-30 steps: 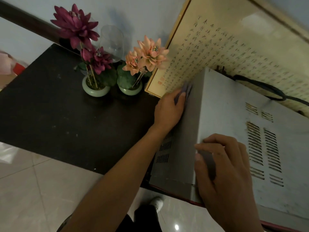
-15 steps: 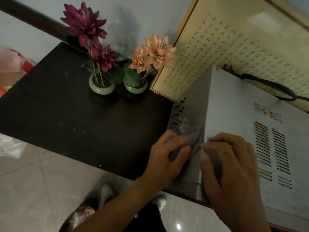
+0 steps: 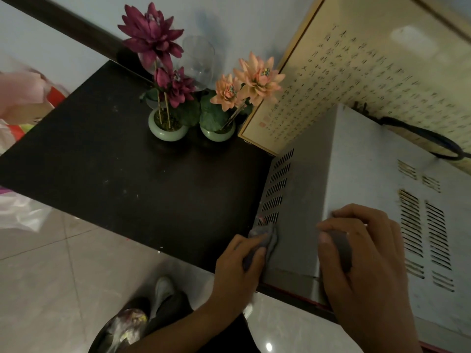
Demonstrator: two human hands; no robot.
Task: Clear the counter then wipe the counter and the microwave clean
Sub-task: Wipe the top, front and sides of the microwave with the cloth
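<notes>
We look first at the writing: the framed panel [image 3: 369,72] leaning behind the microwave [image 3: 300,200] carries columns of brush characters and small red seals low on its left side, all too soft for us to read.

On to the job. The microwave sits at the right end of the dark counter [image 3: 114,161], its vented side face turned left towards the flowers, its slotted top face up to us, and its body running off to the right, out of frame. A black cable [image 3: 428,138] loops at its back edge.

The left hand [image 3: 237,271] has its fingers curled round a bunched grey cloth [image 3: 267,238], pressing it on that side face, low and near the front corner, just under the bottom row of slots. The right hand [image 3: 367,256] grips the top front corner, fingers bent over the top, thumb down the side.

Back by the wall stand 2 pale green pots, purple flowers [image 3: 153,39] and orange flowers [image 3: 254,80], touching leaves, with a clear glass [image 3: 197,59] behind.
</notes>
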